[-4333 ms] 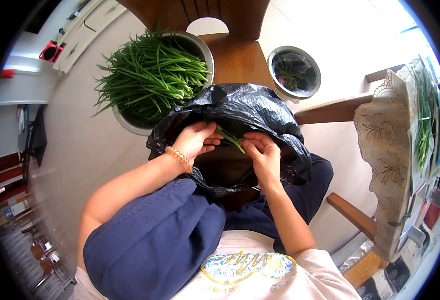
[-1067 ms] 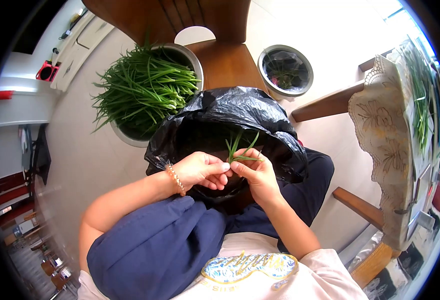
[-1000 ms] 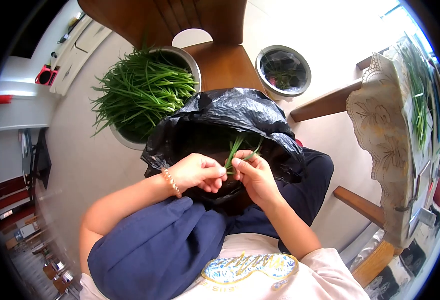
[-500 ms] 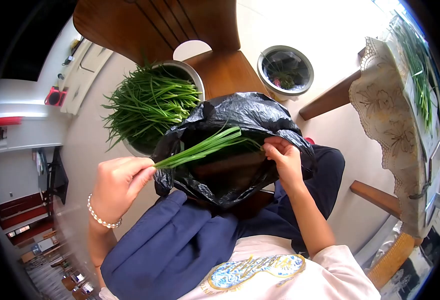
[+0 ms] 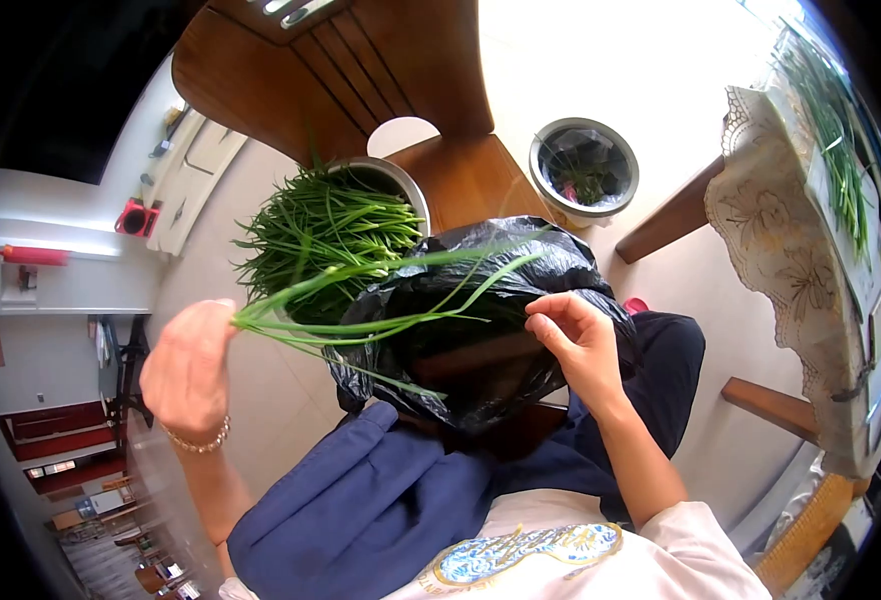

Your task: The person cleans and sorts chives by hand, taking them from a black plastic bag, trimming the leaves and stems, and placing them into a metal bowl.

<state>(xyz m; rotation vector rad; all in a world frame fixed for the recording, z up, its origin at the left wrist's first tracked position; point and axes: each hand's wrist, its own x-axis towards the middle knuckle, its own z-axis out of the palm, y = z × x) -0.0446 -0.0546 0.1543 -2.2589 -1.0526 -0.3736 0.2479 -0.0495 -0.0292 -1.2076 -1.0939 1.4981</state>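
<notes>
My left hand, wearing a beaded bracelet, is closed around the ends of a small bunch of garlic chives. The long green leaves fan out to the right over a black plastic bag, which gapes wide in my lap. My right hand hovers at the bag's right rim, thumb and forefinger slightly apart, with nothing visible between them. Beyond the bag on the left, a metal basin holds a big heap of chives. The inside of the bag is dark.
A wooden chair stands just past the bag. Behind it to the right is a lined bin with plant scraps inside. On the right, a table with a lace-edged cloth bears more long green leaves.
My left hand has moved left and slightly up with the chives, whose leaves now spread apart. My right hand has come away from the leaf tips. The whole view has shifted slightly.
</notes>
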